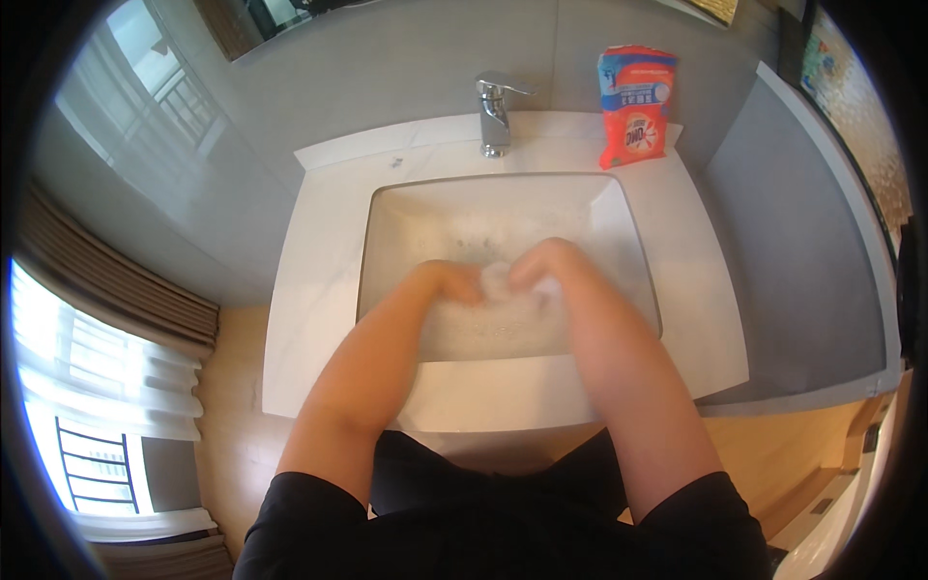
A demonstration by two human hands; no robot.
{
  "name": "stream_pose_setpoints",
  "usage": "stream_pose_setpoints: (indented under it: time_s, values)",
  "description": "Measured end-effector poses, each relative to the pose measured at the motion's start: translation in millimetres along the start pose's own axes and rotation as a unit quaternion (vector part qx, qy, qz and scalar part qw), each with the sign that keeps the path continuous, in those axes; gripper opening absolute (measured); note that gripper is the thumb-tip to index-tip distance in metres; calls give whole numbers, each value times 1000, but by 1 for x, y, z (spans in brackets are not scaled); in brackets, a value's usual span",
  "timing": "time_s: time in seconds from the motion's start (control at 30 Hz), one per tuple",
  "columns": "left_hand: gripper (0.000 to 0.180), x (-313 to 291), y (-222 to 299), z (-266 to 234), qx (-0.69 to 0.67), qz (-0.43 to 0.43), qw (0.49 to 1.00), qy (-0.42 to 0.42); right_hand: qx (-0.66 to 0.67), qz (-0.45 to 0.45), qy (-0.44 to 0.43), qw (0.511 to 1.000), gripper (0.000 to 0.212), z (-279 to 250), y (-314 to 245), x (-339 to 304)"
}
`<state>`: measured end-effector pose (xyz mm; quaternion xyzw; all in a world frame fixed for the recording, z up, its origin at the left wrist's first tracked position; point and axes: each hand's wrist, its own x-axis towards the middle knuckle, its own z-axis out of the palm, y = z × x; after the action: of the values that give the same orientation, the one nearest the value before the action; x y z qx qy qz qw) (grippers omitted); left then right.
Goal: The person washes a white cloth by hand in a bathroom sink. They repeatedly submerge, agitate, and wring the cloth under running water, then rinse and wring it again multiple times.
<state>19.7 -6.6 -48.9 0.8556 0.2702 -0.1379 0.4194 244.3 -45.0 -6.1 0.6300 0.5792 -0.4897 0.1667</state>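
Observation:
Both my arms reach down into a rectangular white sink [406, 217] that holds cloudy, sudsy water. Between my hands is a small, wet white cloth [497, 281], bunched up and blurred by motion. My left hand [458, 280] is closed on its left side, with the fingers turned inward. On the other side my right hand [544, 261] bends at the wrist and grips the cloth, part of which shows below the fingers. The fingertips of both hands are smeared or hidden.
A chrome faucet [494, 121] rises behind the sink. At the back right of the white marbled countertop [314, 261] stands a red and blue detergent bag [638, 106]. A grey partition [793, 232] borders the right side; a curtained window [106, 358] is at the left.

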Motion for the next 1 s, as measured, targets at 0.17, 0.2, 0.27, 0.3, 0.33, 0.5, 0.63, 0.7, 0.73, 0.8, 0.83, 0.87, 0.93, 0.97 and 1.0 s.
stream_pose_setpoints:
  time_s: [0.17, 0.2, 0.27, 0.3, 0.33, 0.5, 0.63, 0.7, 0.73, 0.8, 0.83, 0.87, 0.93, 0.97, 1.0]
  values:
    - [50, -27, 42, -29, -32, -67, 996, 54, 87, -41, 50, 994, 27, -26, 4, -28]
    - [49, -28, 39, -33, 7, -85, 992, 89, 125, -47, 80, 988, 28, -31, 7, -26]
    - [48, -32, 35, -39, 85, -121, 976, 159, 148, -65, 148, 976, 28, -36, 10, -26]
    - [47, -35, 35, -40, 123, -140, 963, 194, 133, -78, 186, 970, 27, -38, 9, -29]
    - [47, -37, 36, -38, 124, -180, 951, 220, 117, -92, 224, 963, 27, -38, 7, -30]
    - [49, -48, 66, -38, 123, -259, 888, 359, 94, -119, 412, 898, 24, -29, 20, -7]
    - [51, -51, 65, -28, 176, -197, 873, 410, 32, -91, 494, 864, 24, -36, 17, -6]
    - [53, -45, 68, -24, 144, -144, 902, 379, -20, -119, 405, 906, 36, -35, 18, -1]
    - [54, -40, 71, -23, 146, -115, 918, 351, -46, -131, 358, 923, 42, -34, 20, 2]
    - [57, -32, 75, -15, 146, -59, 946, 284, -155, -129, 319, 926, 53, -18, 18, 8]
    - [59, -28, 76, -13, 154, -69, 951, 258, -206, -124, 296, 925, 59, -7, 18, 10]
    - [61, -29, 73, -10, 159, -87, 955, 235, -212, -117, 274, 931, 64, 1, 7, -1]
    - [65, -30, 66, -9, 189, -111, 954, 206, -228, -100, 241, 938, 74, 7, -18, -43]
    - [66, -29, 63, -6, 215, -114, 951, 192, -230, -115, 275, 926, 74, 13, -14, -43]
    - [68, -28, 60, -5, 241, -118, 947, 178, -231, -129, 308, 914, 74, 18, -7, -42]
